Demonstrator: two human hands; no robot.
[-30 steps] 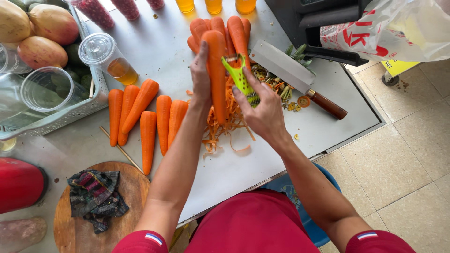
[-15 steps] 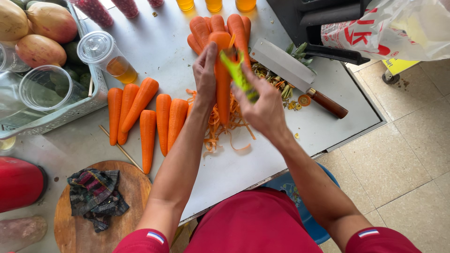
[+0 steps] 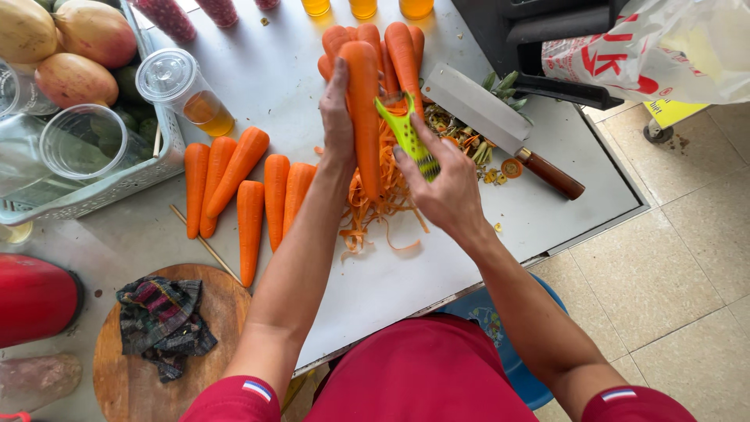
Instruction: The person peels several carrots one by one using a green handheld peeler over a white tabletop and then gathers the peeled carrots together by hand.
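My left hand [image 3: 337, 117] holds a long orange carrot [image 3: 364, 109] upright over the white worktop [image 3: 266, 78]. My right hand [image 3: 444, 186] grips a green peeler [image 3: 408, 133], with its blade against the carrot's upper right side. A heap of orange peel strips [image 3: 376, 211] lies under the carrot. Several peeled carrots [image 3: 248, 187] lie in a row to the left. A few unpeeled carrots [image 3: 400, 47] lie behind my hands.
A cleaver [image 3: 500, 125] with a brown handle lies to the right beside trimmed carrot tops. On the left sit a lidded cup of amber liquid [image 3: 183, 90], a basket [image 3: 117, 184] with clear cups and fruit, a round wooden board [image 3: 156, 336] with a dark cloth, and a red object [image 3: 35, 297].
The peeler went down the carrot and has come back up near its top. My left hand has shifted its grip on the carrot a little.
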